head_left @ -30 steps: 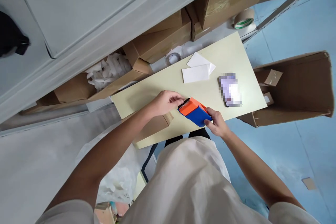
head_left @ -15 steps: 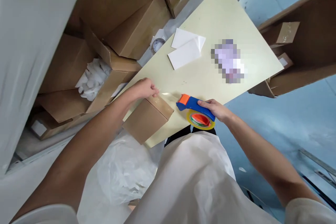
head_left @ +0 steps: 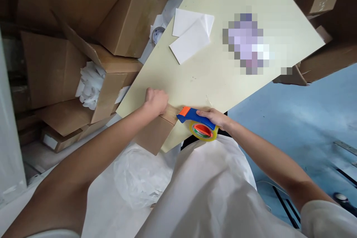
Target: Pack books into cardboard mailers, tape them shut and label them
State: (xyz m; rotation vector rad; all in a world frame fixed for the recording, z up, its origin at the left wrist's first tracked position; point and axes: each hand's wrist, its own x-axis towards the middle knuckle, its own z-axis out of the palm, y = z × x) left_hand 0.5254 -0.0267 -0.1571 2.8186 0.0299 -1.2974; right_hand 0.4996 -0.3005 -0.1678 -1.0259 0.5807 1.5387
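A small brown cardboard box [head_left: 156, 134] sits at the near left edge of the pale table [head_left: 223, 89]. On its far top edge rests my left hand [head_left: 157, 101], fingers curled against it and their tips partly hidden. My right hand [head_left: 213, 117] grips a blue and orange tape dispenser [head_left: 199, 117], thumb along its top. A yellow roll of clear tape [head_left: 205, 131] is mounted in the dispenser, whose orange front end meets the right edge of the box top.
White paper sheets [head_left: 191, 37] and a blurred purple item [head_left: 245, 42] lie farther back on the table. Left stands an open carton [head_left: 111, 93] with white paper inside, near a tape roll [head_left: 158, 35]. A large box [head_left: 329, 63] is at right, a clear plastic bag [head_left: 142, 178] below.
The dispenser in my right hand has moved left, up to the box edge. My left hand has come down onto the box top. The view has shifted slightly.
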